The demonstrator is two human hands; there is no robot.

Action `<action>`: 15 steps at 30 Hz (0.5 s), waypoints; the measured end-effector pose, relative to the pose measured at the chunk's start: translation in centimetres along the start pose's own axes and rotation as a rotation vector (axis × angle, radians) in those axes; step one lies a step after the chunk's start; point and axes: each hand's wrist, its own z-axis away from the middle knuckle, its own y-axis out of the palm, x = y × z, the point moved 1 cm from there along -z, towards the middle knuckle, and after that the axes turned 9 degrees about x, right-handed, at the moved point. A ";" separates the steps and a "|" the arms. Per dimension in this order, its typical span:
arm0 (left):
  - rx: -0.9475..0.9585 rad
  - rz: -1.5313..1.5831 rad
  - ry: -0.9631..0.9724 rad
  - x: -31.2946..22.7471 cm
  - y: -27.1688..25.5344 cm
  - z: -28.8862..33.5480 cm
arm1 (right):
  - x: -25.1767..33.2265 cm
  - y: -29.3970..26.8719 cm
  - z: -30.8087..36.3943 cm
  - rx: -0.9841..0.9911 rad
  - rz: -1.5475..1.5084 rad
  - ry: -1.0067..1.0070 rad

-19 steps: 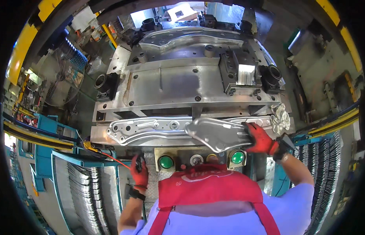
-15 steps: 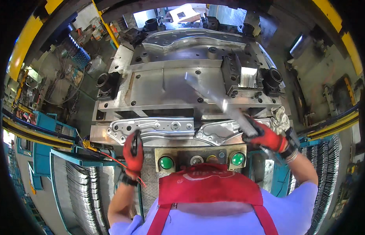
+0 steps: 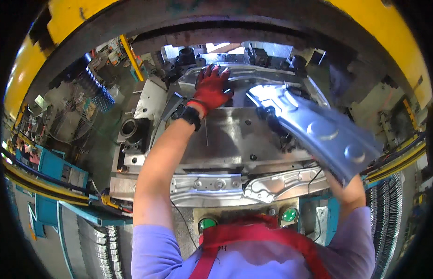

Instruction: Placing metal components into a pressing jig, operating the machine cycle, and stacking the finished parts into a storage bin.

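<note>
My left hand, in a red glove with dark fingertips, reaches over the press die. Its fingers are stretched apart at the near edge of a long stamped metal panel lying at the back of the die; whether they touch it I cannot tell. On the right, my right hand grips another stamped metal panel, tilted and raised above the die. Dark fingertips show at the panel's left edge, and the rest of that hand is hidden behind it. Two more shaped panels, one left and one right, lie along the front ledge.
Two green push buttons, left and right, sit on a control box before my body. A round guide bushing rises at the die's left. Racks of stacked metal parts flank me. The press's dark beam hangs overhead.
My left hand has moved from the front ledge up to the panel at the back of the die. My right hand has lifted its panel forward and turned its broad face into view.
</note>
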 end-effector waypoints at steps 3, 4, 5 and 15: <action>0.170 -0.030 -0.140 3.3 2.0 -2.1 | -4.1 -1.3 0.0 0.012 -0.043 0.059; 0.210 0.010 -0.141 2.7 2.6 -4.0 | -4.4 -1.0 1.8 -0.008 -0.020 0.054; 0.195 0.032 -0.121 2.1 3.1 -5.7 | -4.7 -1.0 3.2 -0.041 0.000 0.050; -0.061 -0.054 -0.055 1.9 -1.5 -4.2 | -6.3 -1.4 12.2 0.162 0.921 0.069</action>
